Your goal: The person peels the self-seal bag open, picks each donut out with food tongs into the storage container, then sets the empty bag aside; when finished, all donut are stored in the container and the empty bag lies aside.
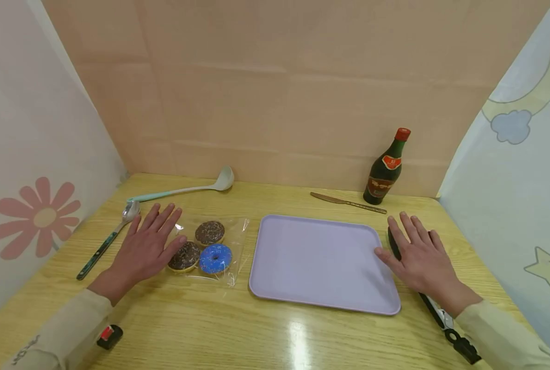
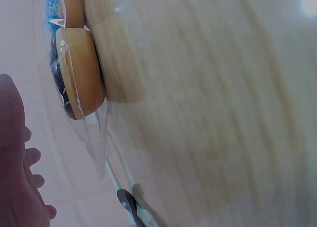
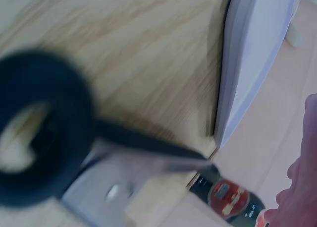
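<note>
My left hand, fingers spread and palm down, hovers at the left and holds nothing. It overlaps the edge of a clear plastic bag with three donuts: a blue-iced one and two chocolate-iced ones. In the left wrist view, a donut shows side-on through the film. Spread likewise, my right hand is over the right edge of a lilac tray. Beneath it lies a black-and-metal utensil, partly hidden by the hand; its black ring looms close in the right wrist view.
A metal spoon with a dark green handle lies left of my left hand. Behind it is a ladle. A gold-coloured knife lies behind the tray, near an upright dark green bottle. Cloth panels enclose the wooden table.
</note>
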Tool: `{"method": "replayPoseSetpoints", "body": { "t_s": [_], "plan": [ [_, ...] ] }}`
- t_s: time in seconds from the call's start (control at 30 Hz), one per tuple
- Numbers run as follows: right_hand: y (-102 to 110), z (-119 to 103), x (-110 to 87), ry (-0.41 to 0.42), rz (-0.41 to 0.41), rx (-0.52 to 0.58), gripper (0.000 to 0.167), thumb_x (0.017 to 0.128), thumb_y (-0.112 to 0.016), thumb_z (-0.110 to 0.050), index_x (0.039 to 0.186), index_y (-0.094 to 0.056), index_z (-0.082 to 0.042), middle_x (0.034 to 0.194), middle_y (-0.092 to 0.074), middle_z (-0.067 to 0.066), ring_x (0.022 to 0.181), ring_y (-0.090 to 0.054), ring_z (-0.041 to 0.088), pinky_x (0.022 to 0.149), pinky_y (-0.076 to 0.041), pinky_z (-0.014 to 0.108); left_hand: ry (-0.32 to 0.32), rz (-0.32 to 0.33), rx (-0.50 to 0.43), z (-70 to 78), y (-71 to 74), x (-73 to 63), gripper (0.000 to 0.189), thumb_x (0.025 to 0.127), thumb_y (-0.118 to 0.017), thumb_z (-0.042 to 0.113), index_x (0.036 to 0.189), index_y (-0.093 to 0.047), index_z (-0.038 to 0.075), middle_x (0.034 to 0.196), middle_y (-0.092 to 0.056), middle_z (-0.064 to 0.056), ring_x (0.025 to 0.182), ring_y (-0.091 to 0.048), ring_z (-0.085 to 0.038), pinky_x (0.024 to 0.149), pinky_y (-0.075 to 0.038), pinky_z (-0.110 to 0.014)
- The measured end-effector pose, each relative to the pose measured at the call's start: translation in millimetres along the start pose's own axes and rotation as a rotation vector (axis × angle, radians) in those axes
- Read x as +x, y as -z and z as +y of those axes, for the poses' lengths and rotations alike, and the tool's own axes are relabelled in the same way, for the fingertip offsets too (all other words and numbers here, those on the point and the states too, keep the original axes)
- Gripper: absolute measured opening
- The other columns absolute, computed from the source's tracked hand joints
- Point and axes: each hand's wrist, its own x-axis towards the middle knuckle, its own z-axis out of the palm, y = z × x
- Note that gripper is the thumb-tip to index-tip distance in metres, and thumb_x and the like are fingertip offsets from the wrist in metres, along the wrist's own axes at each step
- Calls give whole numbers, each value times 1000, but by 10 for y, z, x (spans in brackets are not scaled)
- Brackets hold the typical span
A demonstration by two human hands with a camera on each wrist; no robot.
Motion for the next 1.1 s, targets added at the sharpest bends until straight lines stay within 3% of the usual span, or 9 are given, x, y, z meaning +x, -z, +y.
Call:
{"method": "replayPoseSetpoints", "body": {
  "t_s": [0.3,0.43,0.5,0.6,0.67,0.77,0.9,1.1],
  "plan": [
    [-133,-453,184,81,-13,21,77,96,-40,-57,149,-25,-4,152,-15,22,138,-11,40,102,-12,63,-1,-19,-31,6,-3,12,63,100,-42,44,148,-30,5,151,-25,-17,139,-13,-37,104,-9,-60],
    [-237,-765,261,169,41,73,73,96,-44,-53,145,-33,-1,149,-26,23,133,-24,41,102,-21,58,26,-45,-183,28,3,53,59,102,-41,37,145,-32,-2,150,-25,-21,136,-19,-42,101,-18,-61],
    [-278,-956,286,217,78,129,68,95,-51,-49,140,-42,2,143,-35,23,128,-35,40,99,-29,56,52,-53,-287,45,2,73,55,102,-42,34,142,-36,-4,147,-29,-23,130,-29,-44,98,-24,-61],
    [-307,-1277,314,289,106,238,55,91,-60,-40,127,-54,2,129,-49,18,116,-48,34,91,-41,48,76,-18,-380,69,-32,96,47,100,-49,29,133,-50,-4,137,-43,-23,108,-54,-40,86,-39,-59],
    [-294,-1507,326,329,93,327,45,89,-65,-34,119,-59,-1,120,-53,11,108,-53,27,86,-45,43,76,32,-392,72,-90,111,38,97,-57,26,122,-60,-3,125,-54,-20,91,-61,-34,76,-46,-53],
    [-268,-1854,359,399,51,456,32,88,-67,-26,110,-61,-4,108,-54,4,95,-57,19,78,-48,34,55,129,-395,61,-198,139,23,89,-68,17,104,-70,-1,105,-62,-13,77,-62,-26,67,-50,-46],
    [-239,-2268,435,471,-42,548,23,89,-66,-22,105,-63,-6,98,-55,1,82,-58,11,71,-47,25,34,226,-402,34,-301,160,11,81,-75,8,90,-74,1,86,-63,-4,76,-59,-23,64,-49,-42],
    [-289,-2625,566,474,-84,481,26,88,-68,-31,102,-65,-10,93,-58,-2,76,-53,5,68,-44,19,58,224,-420,52,-329,176,7,79,-77,8,85,-76,4,78,-60,3,70,-57,-18,61,-49,-36]
  ]
}}
